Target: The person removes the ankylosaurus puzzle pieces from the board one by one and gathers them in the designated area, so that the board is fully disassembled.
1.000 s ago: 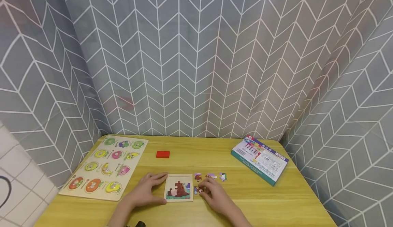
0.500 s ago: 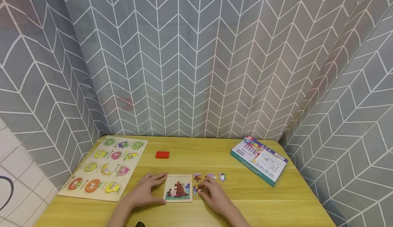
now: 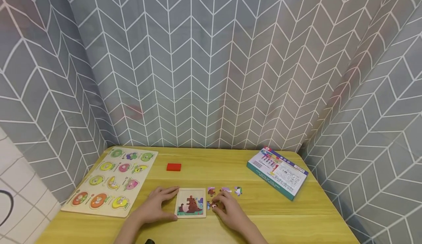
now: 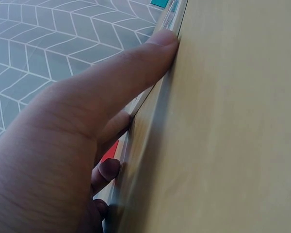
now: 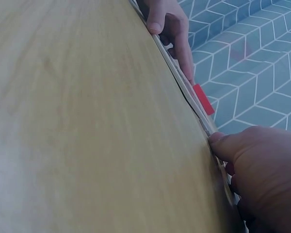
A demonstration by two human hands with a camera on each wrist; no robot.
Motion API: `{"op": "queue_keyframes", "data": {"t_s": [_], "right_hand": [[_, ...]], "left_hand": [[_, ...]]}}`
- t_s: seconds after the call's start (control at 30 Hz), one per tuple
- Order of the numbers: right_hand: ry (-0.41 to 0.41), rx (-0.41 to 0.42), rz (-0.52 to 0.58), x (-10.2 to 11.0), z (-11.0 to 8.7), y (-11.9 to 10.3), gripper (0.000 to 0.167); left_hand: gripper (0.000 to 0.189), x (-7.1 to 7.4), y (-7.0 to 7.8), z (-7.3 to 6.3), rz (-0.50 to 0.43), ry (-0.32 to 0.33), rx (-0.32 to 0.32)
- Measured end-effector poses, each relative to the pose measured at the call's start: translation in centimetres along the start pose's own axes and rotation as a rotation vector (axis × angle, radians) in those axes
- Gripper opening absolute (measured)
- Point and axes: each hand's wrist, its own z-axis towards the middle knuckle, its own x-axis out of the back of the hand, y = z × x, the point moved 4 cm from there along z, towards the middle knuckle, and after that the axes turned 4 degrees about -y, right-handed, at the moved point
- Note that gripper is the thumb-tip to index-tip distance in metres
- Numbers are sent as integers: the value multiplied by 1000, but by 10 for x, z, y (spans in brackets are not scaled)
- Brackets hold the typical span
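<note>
Stillness marks the past second: left hand (image 3: 152, 206), loosely spread, touches the puzzle frame (image 3: 191, 216); right hand (image 3: 231, 213), fingers curled, pinches a piece (image 3: 211, 205) beside it on the tabletop (image 3: 296, 222), work seemingly no further along.

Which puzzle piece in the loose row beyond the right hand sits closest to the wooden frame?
The brown-and-purple piece at the left end, beside the wooden frame; the middle piece and right-end piece lie farther away.

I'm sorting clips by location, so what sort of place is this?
Probably an indoor play area: a chevron-patterned curtain hangs at the back and sides, and before it lie a framed jigsaw puzzle and a fruit puzzle board.
</note>
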Motion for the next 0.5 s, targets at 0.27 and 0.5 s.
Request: {"op": "queue_keyframes", "data": {"t_s": [0.27, 0.5], "right_hand": [[-4, -36, 40, -1, -2, 4, 38], [-24, -67, 63, 0, -2, 5, 47]], "left_hand": [[99, 0, 1, -1, -6, 0, 4], [100, 0, -1, 0, -3, 3, -6]]}}
